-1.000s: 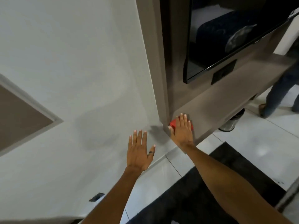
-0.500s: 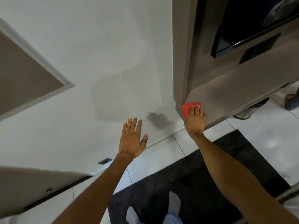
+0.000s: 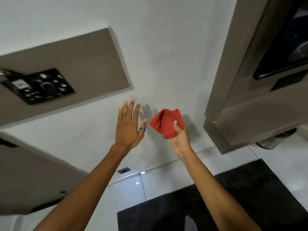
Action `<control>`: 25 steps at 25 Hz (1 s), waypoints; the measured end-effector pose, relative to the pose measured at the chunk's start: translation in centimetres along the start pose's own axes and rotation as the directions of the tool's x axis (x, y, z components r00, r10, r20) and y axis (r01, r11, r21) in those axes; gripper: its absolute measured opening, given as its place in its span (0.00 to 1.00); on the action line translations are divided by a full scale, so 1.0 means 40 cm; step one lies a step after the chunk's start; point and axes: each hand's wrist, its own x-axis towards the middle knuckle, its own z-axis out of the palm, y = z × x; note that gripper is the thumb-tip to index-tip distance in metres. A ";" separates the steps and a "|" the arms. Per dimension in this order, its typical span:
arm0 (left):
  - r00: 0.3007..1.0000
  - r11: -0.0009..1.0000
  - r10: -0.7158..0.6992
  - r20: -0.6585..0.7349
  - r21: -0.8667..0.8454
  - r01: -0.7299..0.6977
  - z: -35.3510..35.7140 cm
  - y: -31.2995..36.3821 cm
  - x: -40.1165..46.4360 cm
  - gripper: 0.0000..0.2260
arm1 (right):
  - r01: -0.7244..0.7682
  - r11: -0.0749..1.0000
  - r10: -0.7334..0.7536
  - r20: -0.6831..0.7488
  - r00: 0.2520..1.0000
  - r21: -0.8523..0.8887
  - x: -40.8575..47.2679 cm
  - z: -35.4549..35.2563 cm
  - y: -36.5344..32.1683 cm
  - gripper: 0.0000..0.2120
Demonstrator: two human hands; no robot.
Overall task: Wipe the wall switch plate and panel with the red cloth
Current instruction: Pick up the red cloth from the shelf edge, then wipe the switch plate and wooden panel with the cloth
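My right hand grips a bunched red cloth in the air in front of the white wall, left of the brown shelf corner. My left hand is raised beside it, fingers spread and empty, a ring on the thumb. The black switch plate with several small buttons sits blurred on a taupe wall panel at the left, well apart from both hands.
A brown shelf and cabinet unit juts out at the right with a dark screen above it. A brown door stands at the lower left. A black mat lies on white floor tiles; a metal bin stands under the shelf.
My right hand lifted the red cloth off the shelf corner and moved left with it. The view swung left, bringing the switch plate and panel into sight.
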 end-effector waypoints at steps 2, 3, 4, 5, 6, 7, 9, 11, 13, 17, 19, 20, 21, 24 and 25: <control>0.984 1.000 0.019 -0.176 0.000 -0.019 -0.108 -0.083 0.004 0.28 | -0.030 0.990 0.007 0.167 0.986 0.139 -0.039 0.133 0.004 0.15; 0.966 1.000 0.014 -0.260 -0.008 -0.017 -0.162 -0.128 0.004 0.28 | -0.067 0.976 0.018 0.228 0.973 0.207 -0.057 0.199 0.008 0.15; 0.944 1.000 0.009 -0.329 -0.016 -0.015 -0.209 -0.162 0.003 0.27 | -0.099 0.961 0.027 0.267 0.963 0.260 -0.079 0.258 0.015 0.15; 0.926 1.000 0.006 -0.378 -0.020 -0.015 -0.251 -0.191 0.000 0.27 | -0.126 0.950 0.036 0.300 0.953 0.286 -0.104 0.313 0.029 0.15; 0.915 1.000 0.019 -0.402 -0.013 -0.027 -0.289 -0.219 -0.005 0.28 | -0.152 0.942 0.042 0.346 0.937 0.299 -0.133 0.372 0.052 0.17; 0.918 0.998 0.054 -0.392 0.009 -0.055 -0.315 -0.232 -0.004 0.29 | -0.179 0.933 0.041 0.401 0.915 0.314 -0.161 0.419 0.074 0.20; 0.934 0.990 0.135 -0.331 0.074 -0.117 -0.358 -0.258 -0.001 0.31 | -0.199 0.931 0.018 0.509 0.860 0.304 -0.213 0.511 0.122 0.27; 0.926 0.986 0.159 -0.342 0.092 -0.136 -0.398 -0.312 -0.014 0.33 | -0.092 0.963 -0.057 0.527 0.848 0.252 -0.250 0.595 0.171 0.24; 0.889 0.991 0.130 -0.439 0.082 -0.105 -0.429 -0.393 -0.041 0.33 | 0.135 0.969 -0.214 0.426 0.879 0.208 -0.258 0.655 0.206 0.22; 0.798 0.992 -0.020 -0.602 0.084 0.089 -0.493 -0.583 -0.093 0.31 | 0.833 0.477 -0.766 0.331 0.551 -0.282 -0.206 0.780 0.253 0.31; 0.792 0.985 -0.059 -0.608 0.095 0.147 -0.523 -0.655 -0.087 0.31 | 0.874 -0.029 -0.765 0.573 0.293 -0.486 -0.143 0.833 0.280 0.37; 0.794 0.982 -0.048 -0.606 0.116 0.147 -0.536 -0.689 -0.080 0.31 | 0.820 -0.222 -0.690 0.679 0.251 -0.528 -0.114 0.846 0.295 0.38; 0.798 0.980 -0.022 -0.602 0.145 0.137 -0.544 -0.720 -0.073 0.31 | 0.770 -0.335 -0.618 0.744 0.256 -0.543 -0.087 0.844 0.311 0.38; 0.804 0.961 0.065 -0.591 0.254 0.109 -0.548 -0.798 -0.047 0.30 | 0.728 -0.432 -0.585 0.779 0.223 -0.532 -0.036 0.831 0.346 0.40; 0.805 0.956 0.072 -0.589 0.271 0.113 -0.544 -0.815 -0.034 0.30 | 0.718 -0.449 -0.606 0.772 0.192 -0.531 -0.022 0.836 0.346 0.36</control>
